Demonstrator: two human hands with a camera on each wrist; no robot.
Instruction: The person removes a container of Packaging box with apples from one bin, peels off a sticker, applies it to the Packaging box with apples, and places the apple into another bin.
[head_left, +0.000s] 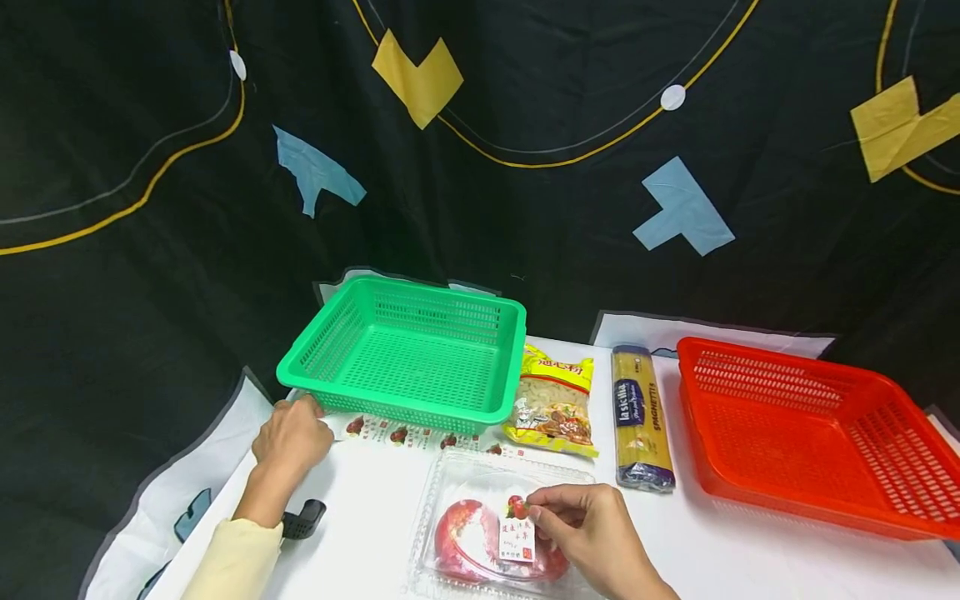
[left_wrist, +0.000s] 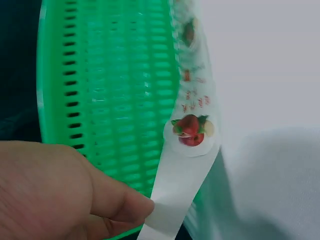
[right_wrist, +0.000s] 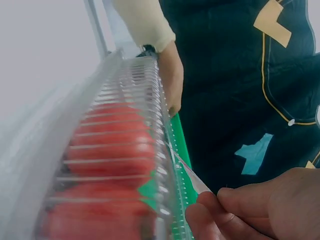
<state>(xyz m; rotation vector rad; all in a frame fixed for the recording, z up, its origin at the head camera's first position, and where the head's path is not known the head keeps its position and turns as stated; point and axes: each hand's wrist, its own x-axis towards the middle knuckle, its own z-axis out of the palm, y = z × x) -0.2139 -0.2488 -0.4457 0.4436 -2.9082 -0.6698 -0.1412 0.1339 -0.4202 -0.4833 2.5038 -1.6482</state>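
1. The left hand [head_left: 291, 440] pinches one end of a long white label strip [head_left: 420, 436] between thumb and finger; from this grip the strip runs away to the person's right, lying along the near wall of the green basket [head_left: 408, 354], so its long axis goes left to right across the table [head_left: 750, 550].
2. The strip is thin and white, printed with small red fruit pictures and red writing (in the left wrist view, one red fruit [left_wrist: 190, 130] shows clearly just beyond the fingertip).
3. The right hand [head_left: 592, 533] pinches the other end of the strip with thumb and forefinger, on top of the clear plastic box [head_left: 465, 500]; the box holds red fruit and carries a white sticker [head_left: 517, 539] just left of this grip.
4. Beyond the right hand lie a yellow pasta bag [head_left: 553, 400] and a spaghetti pack [head_left: 639, 417]; farther right is the red basket [head_left: 810, 433].
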